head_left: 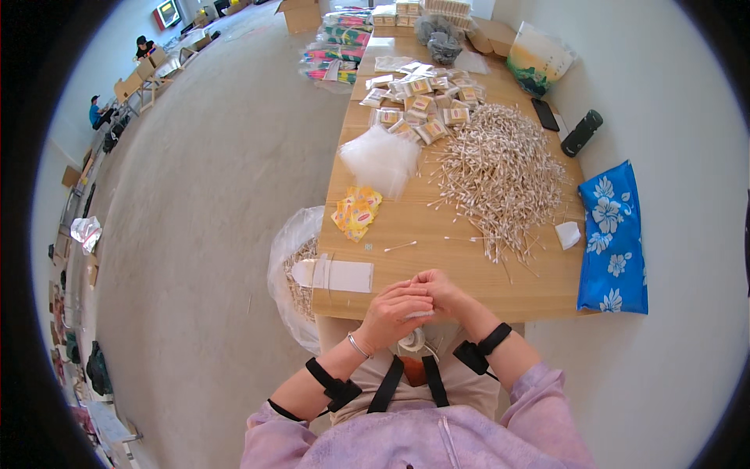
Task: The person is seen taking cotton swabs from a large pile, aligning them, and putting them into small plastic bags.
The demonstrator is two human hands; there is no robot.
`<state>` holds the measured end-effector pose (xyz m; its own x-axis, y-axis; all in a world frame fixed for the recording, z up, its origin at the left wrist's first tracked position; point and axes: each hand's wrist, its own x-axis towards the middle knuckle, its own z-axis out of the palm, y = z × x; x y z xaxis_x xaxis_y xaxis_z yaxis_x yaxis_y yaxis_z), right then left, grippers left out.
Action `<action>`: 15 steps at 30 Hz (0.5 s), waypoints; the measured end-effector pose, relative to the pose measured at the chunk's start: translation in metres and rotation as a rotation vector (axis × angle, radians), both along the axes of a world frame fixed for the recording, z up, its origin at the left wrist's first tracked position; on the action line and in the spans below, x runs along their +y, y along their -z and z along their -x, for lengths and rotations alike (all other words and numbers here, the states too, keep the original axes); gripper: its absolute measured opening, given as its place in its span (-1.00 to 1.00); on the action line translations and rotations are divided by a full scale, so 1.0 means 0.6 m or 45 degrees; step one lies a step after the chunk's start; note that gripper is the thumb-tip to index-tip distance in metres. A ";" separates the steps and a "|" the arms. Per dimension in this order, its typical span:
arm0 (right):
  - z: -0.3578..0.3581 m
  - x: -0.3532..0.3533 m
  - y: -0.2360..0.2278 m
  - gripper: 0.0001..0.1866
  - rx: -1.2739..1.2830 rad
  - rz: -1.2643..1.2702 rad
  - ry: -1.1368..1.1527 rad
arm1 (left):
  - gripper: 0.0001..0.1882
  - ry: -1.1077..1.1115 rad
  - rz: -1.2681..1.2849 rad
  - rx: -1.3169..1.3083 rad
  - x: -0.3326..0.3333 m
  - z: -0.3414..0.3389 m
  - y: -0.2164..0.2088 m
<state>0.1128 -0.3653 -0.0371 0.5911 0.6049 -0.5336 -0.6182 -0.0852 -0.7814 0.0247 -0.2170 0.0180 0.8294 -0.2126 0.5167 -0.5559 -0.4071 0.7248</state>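
At the near edge of the wooden table [406, 270], my left hand [398, 311] and my right hand [439, 292] meet, fingers closed around something small and white [419, 314]. Most of it is hidden by the fingers, so its kind is unclear. Beyond my hands a single cotton swab [401, 246] lies on the tabletop. A large loose heap of cotton swabs [500, 168] covers the table's right half. To the left of my hands rests a white card strip [348, 276]. Yellow printed cards [357, 211] and a stack of clear plastic bags [381, 159] lie past it.
Small filled packets [422, 105] crowd the table's far part. A phone [544, 114], black bottle [582, 133] and blue floral pouch [613, 238] line the right edge. An open plastic bag of swabs [299, 273] stands by the left edge. A roll of tape [411, 341] is at my lap.
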 end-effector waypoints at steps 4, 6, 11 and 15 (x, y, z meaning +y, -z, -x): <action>-0.018 0.003 -0.006 -0.92 -0.029 0.333 -0.098 | -0.74 -0.019 0.036 0.198 0.024 -0.003 0.008; -0.034 0.007 -0.034 -0.91 -0.166 0.492 -0.145 | -0.75 -0.189 0.175 0.352 0.047 -0.001 0.032; -0.207 0.043 -0.211 -0.88 -0.052 -0.393 0.833 | -0.81 -0.558 0.896 0.737 0.085 -0.020 0.130; -0.309 0.046 -0.157 -0.77 -0.248 -0.122 1.063 | -0.87 -0.644 0.731 0.744 0.079 -0.036 0.132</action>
<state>0.2985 -0.3376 0.0569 0.9378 -0.0310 -0.3457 -0.3037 0.4092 -0.8604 0.0463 -0.1698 -0.0613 0.9128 0.3976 -0.0932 0.1000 0.0035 0.9950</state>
